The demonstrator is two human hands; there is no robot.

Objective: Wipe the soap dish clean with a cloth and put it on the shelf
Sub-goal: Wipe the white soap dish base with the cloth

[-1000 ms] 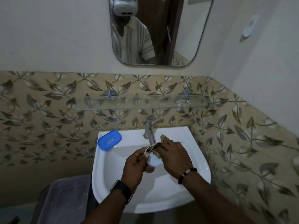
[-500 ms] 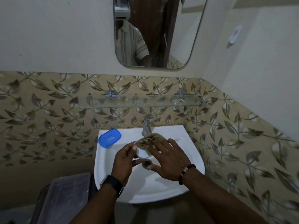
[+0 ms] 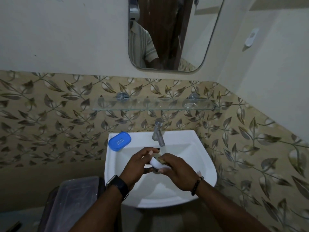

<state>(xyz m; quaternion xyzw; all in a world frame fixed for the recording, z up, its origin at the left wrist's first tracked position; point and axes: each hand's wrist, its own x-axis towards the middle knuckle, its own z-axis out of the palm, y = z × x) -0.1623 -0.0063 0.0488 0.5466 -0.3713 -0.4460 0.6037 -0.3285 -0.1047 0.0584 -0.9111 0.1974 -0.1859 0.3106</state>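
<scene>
My left hand (image 3: 138,163) is clamped on the white soap dish (image 3: 158,164), tilting it over the basin (image 3: 197,158) so drips fall in the sink rather than on the floor. My right hand (image 3: 177,169) is closed on the cloth (image 3: 161,159), pressing it against the dish's upper edge; only a scrap of the cloth shows between my fingers. The dish looks small, white and smooth, mostly hidden by my hands. A blue piece (image 3: 119,141), perhaps its other half, rests on the basin's back left corner. The glass shelf (image 3: 150,106) waits above the tap (image 3: 158,133), bare.
</scene>
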